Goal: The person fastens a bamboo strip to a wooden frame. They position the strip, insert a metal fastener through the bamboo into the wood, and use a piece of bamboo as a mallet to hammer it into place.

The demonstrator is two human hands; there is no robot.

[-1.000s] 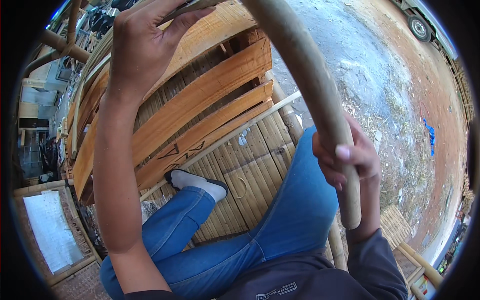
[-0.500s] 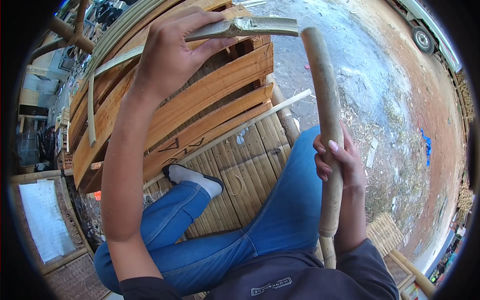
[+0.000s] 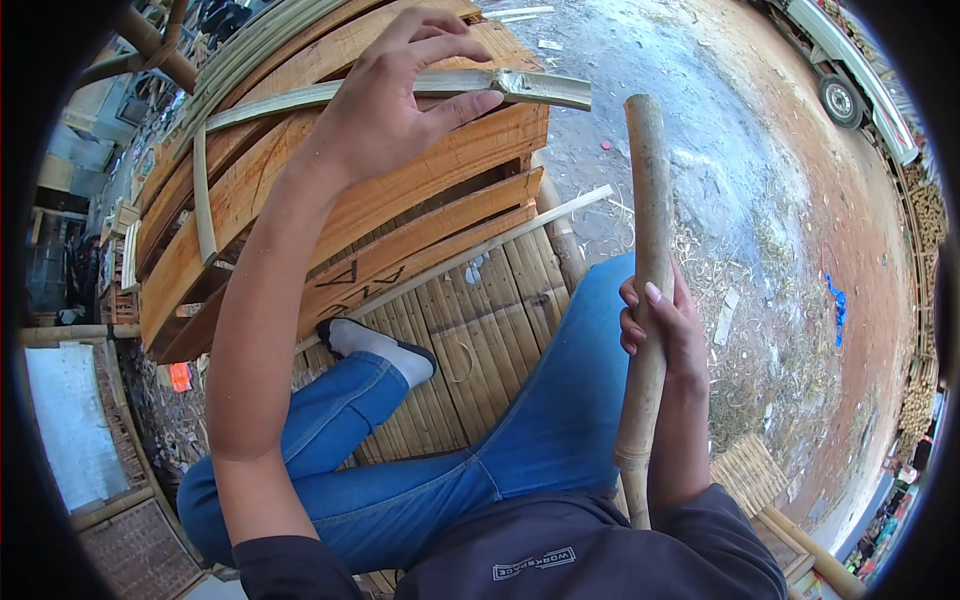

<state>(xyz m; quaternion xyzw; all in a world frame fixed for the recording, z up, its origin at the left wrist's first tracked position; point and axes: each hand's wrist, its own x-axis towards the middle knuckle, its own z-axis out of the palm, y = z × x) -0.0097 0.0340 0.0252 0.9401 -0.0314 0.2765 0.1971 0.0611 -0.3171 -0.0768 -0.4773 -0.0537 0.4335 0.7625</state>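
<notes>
A split bamboo strip (image 3: pixel 546 88) with a rough node lies across the top of the stacked wooden planks. My left hand (image 3: pixel 405 95) is over it, fingers spread and lifted off, with the thumb beside the strip's near edge. In my right hand (image 3: pixel 665 325) is a round bamboo pole (image 3: pixel 648 190), fingers wrapped round its middle. The pole stands nearly upright over my right thigh; its upper end is just right of the strip's end, apart from it. Its lower end reaches down to my dark shirt.
Curved orange-brown planks (image 3: pixel 440 185) are stacked in front of me on a bamboo slat platform (image 3: pixel 480 330), with thin strips (image 3: pixel 270 55) on top. Dusty ground (image 3: pixel 690 120) stretches to the right, with a blue scrap (image 3: pixel 836 310) and a parked vehicle (image 3: pixel 842 100) beyond.
My left hand has loosened from the bamboo strip, its fingers spreading, and the strip now sits lower on the planks. The pole in my right hand has shifted slightly, its top lower in view.
</notes>
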